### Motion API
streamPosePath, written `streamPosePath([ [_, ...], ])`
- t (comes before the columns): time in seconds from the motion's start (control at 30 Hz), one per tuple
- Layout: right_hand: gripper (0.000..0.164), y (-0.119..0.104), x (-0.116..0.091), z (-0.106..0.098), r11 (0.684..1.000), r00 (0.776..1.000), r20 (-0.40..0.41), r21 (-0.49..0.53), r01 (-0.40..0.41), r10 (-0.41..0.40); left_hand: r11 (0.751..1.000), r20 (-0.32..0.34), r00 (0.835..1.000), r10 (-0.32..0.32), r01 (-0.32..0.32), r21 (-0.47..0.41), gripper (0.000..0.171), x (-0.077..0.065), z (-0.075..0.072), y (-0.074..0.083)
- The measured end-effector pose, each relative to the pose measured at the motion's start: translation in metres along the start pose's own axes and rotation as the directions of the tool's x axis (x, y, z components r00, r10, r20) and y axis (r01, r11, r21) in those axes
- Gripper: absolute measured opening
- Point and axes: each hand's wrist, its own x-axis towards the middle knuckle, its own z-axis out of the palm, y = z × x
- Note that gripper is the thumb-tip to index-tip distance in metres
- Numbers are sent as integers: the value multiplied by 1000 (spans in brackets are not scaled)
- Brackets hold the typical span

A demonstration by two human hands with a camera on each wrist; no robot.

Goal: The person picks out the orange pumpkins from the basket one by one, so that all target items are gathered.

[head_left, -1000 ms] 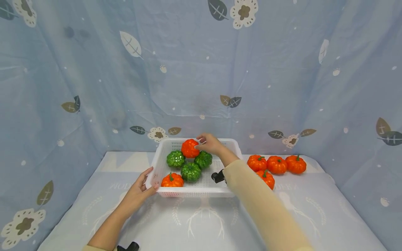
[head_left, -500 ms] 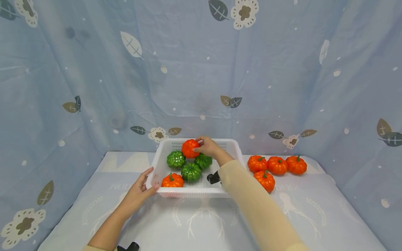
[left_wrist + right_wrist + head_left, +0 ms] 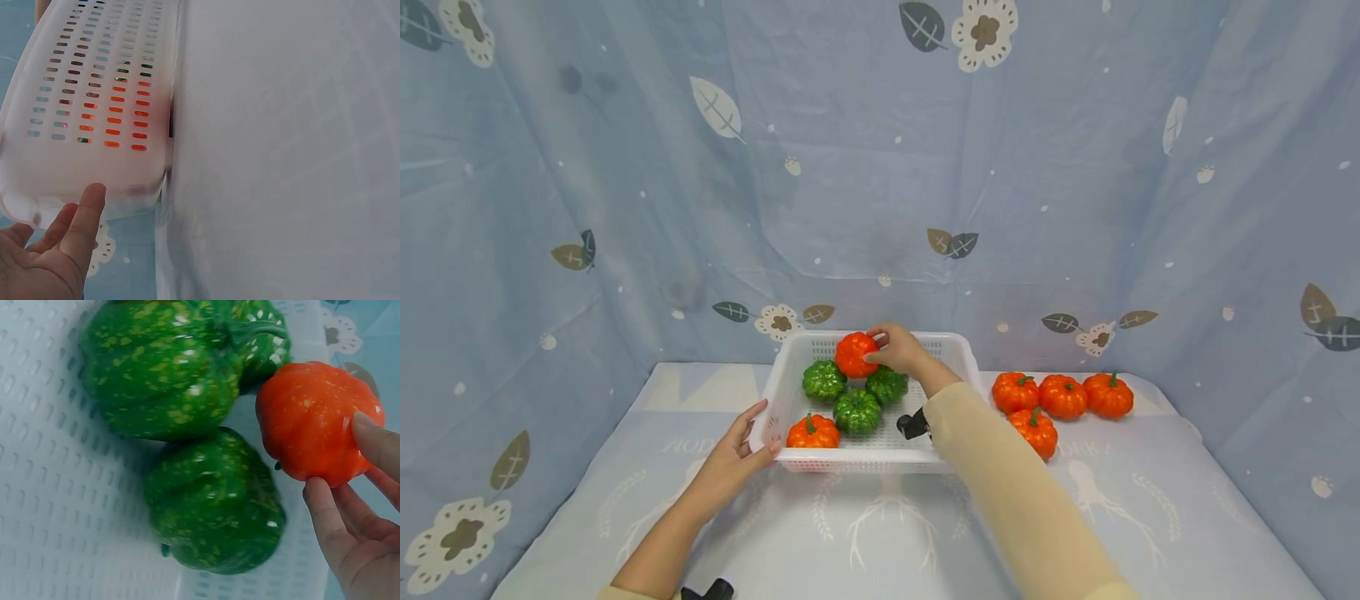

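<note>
One orange pumpkin (image 3: 312,419) is pinched by the fingers (image 3: 328,519) of the right hand (image 3: 904,352), at the far part of the basket (image 3: 868,455). It may slip, I think, because its skin looks shiny and only the fingertips bear on it. If it is released carelessly, it could roll off the three green pumpkins (image 3: 857,412) close by; whether it touches any of them, I cannot tell. The far wall is also near, so a push too far could knock it there.

In the head view it lies left of the right hand: thumb on one side, other fingers against another side, the palm apart from it.

Near the front left corner sits a second pumpkin (image 3: 814,433). The left hand (image 3: 730,462) touches this corner from outside, its fingers rather straight and spread; if it pushes unevenly, the basket could slide on the desk (image 3: 880,533). To the right, four more pumpkins (image 3: 1063,397) lie outside.
</note>
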Motion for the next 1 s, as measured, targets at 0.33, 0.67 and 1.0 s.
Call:
streamPosePath([
  [0.33, 49, -22, -13, -37, 997, 997, 45, 53, 62, -65, 1000, 0, 1000, 1, -1, 8, 85, 0, 1, 1],
  [0.67, 51, -46, -55, -85, 993, 991, 70, 44, 110, -113, 1000, 14, 1000, 18, -18, -15, 84, 0, 0, 0],
  [1.0, 51, -39, -104, -133, 989, 991, 29, -66, 132, -130, 1000, 14, 1000, 5, -5, 12, 87, 1, 1, 1],
])
